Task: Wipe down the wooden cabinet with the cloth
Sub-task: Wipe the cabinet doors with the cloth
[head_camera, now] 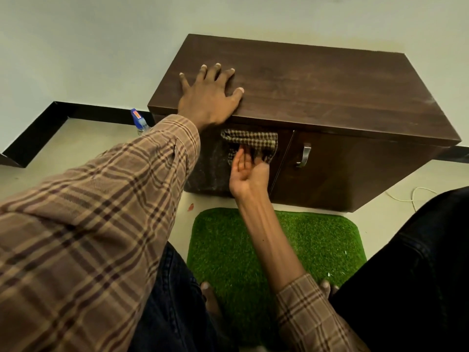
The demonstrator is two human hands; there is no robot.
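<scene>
Against the left door of the wooden cabinet (317, 95), just below the overhanging top, the right hand (247, 174) presses a checked cloth (253, 143); its fingers (243, 154) reach up under the folded fabric with the palm turned toward the camera, and the tips are hidden by the cloth, so whether they pinch it or only push it flat I cannot tell. The cloth lies touching the door face, left of the seam between the two doors and well left of the metal handle (305, 154) on the right door. The door surface beside and below the cloth looks dull and streaked. On the cabinet's top, near its front left corner, the left hand (209, 97) lies flat, fingers (218, 72) spread and straight, grasping nothing, the heel at the front edge. Both arms wear a plaid sleeve (101, 212), the right one pushed up the forearm. Before the cabinet a green grass-like mat (304, 237) lies on the pale floor (88, 148), with dark trousers at either side. Left of the cabinet, by the wall's dark skirting, a spray bottle (139, 121) stands. Right of the cabinet a thin white cord (411, 196) trails over the floor.
</scene>
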